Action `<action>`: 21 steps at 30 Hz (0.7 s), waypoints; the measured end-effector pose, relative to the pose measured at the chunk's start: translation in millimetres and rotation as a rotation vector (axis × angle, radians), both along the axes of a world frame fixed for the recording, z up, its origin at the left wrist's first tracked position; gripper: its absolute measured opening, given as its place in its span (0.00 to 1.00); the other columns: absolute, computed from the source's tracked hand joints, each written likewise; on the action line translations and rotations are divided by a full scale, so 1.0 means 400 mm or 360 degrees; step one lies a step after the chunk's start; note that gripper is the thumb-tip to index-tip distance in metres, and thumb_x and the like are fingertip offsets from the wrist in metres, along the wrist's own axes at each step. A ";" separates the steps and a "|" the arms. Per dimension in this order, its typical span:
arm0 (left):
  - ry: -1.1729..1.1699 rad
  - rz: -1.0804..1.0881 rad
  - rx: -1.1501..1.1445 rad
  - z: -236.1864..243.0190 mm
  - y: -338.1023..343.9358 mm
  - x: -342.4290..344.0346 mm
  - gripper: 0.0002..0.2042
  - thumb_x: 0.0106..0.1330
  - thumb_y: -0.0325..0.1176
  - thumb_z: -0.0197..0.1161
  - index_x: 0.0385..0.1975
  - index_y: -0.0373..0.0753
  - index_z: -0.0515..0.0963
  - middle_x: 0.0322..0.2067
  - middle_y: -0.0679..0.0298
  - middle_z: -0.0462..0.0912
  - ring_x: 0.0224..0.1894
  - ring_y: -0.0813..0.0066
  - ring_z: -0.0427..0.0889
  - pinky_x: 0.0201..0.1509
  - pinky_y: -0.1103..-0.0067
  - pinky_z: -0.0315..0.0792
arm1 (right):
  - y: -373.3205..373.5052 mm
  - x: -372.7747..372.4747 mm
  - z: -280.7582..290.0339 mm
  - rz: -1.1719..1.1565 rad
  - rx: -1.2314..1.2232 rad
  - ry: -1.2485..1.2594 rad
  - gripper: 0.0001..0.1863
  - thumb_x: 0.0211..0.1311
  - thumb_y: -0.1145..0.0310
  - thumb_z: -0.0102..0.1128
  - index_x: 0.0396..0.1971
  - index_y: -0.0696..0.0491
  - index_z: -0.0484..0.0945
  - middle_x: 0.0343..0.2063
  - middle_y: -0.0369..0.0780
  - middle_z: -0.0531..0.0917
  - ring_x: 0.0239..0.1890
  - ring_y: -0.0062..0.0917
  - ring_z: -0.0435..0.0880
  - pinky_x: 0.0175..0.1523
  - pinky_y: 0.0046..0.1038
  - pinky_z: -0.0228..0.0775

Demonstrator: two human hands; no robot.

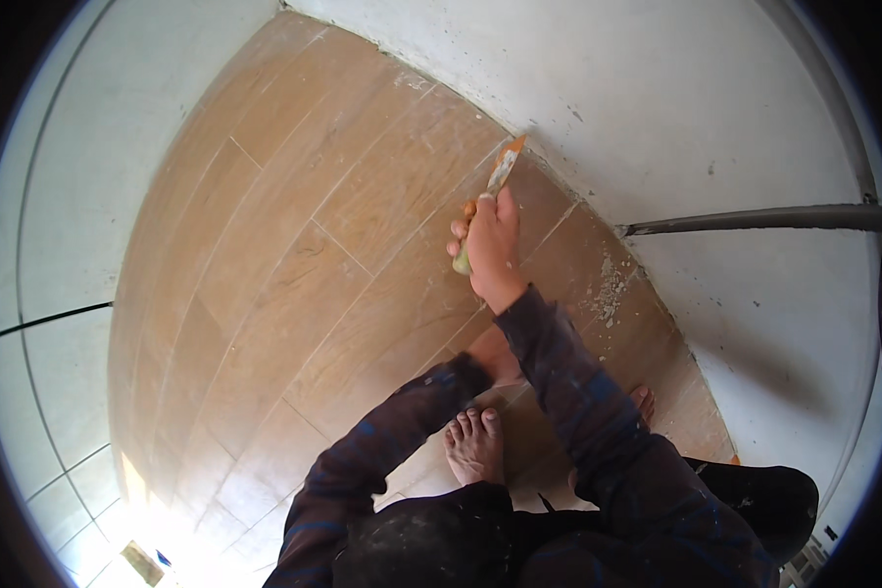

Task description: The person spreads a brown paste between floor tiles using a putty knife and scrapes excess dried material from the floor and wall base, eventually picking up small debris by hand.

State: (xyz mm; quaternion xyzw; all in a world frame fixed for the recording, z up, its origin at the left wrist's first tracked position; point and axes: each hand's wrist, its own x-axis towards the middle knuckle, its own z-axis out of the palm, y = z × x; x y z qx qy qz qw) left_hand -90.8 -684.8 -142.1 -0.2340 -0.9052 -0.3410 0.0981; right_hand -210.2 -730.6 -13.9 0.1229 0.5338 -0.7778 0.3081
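My right hand (493, 245) is closed around the pale handle of a putty knife (503, 169). Its blade carries whitish residue and an orange tint, and the tip points at the joint where the floor meets the white wall (647, 108). Lower down, my left hand (498, 355) reaches in under my right forearm; the sleeve covers its fingers, so what it touches cannot be made out. Beneath both hands lies a wood-look plank floor (294, 225) with pale joint lines.
Crumbs of pale debris (610, 292) are scattered on the floor beside the right wall. A dark grey strip (755, 218) runs along that wall. My bare foot (475, 446) stands below my left hand. White tiles with dark joints (64, 245) cover the left wall.
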 end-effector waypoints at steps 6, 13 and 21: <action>-0.0215 0.1762 -0.0468 0.099 -0.649 0.404 0.27 0.70 0.29 0.58 0.71 0.38 0.70 0.74 0.48 0.68 0.77 0.46 0.64 0.79 0.56 0.59 | -0.121 -0.039 -0.040 -0.0260 0.0128 -0.0032 0.03 0.77 0.72 0.38 0.41 0.47 0.60 0.34 0.37 0.68 0.24 0.21 0.71 0.22 0.26 0.63; -0.0415 0.2152 -0.0699 0.087 -0.921 0.742 0.32 0.68 0.32 0.51 0.75 0.39 0.67 0.78 0.53 0.63 0.80 0.51 0.58 0.82 0.56 0.49 | -0.215 0.002 -0.005 -0.0413 0.0455 -0.0172 0.02 0.75 0.71 0.41 0.41 0.46 0.61 0.33 0.36 0.68 0.23 0.22 0.70 0.21 0.26 0.61; -0.0520 0.2224 -0.0631 0.134 -0.931 0.728 0.35 0.60 0.32 0.53 0.74 0.40 0.67 0.77 0.53 0.64 0.80 0.51 0.59 0.80 0.51 0.50 | -0.290 0.061 0.027 -0.0516 0.0547 -0.0378 0.02 0.78 0.69 0.40 0.44 0.45 0.62 0.30 0.35 0.69 0.20 0.20 0.69 0.19 0.26 0.60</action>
